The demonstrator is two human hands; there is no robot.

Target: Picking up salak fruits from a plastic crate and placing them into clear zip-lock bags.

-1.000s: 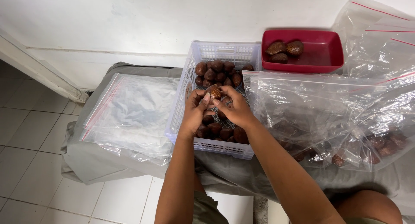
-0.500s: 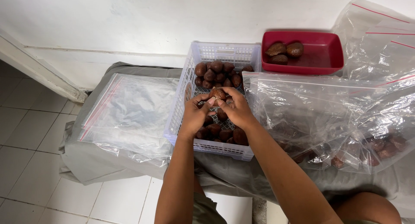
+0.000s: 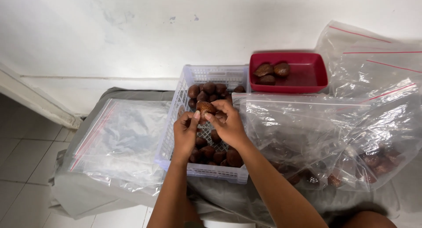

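Over a pale lilac plastic basket point(image 3: 176, 118) full of brown scaly fruits, my left hand point(image 3: 185, 135) and my right hand point(image 3: 227, 124) together hold one brown fruit point(image 3: 205, 107) between thumbs and fingertips. Several more of the fruits lie in the basket's far end point(image 3: 210, 88) and under my hands near its front point(image 3: 211, 153). Both forearms reach up from the bottom of the view.
A red tray point(image 3: 307, 74) with three fruits stands behind the basket on the right. Clear zip bags lie left point(image 3: 118, 140) and right point(image 3: 316, 135); the right one holds some fruits point(image 3: 373, 166). All rests on a grey cloth point(image 3: 132, 201) by a white wall.
Both hands have lifted slightly out of the basket, bringing one fruit up between the fingertips. Basket, tray and bags have stayed put.
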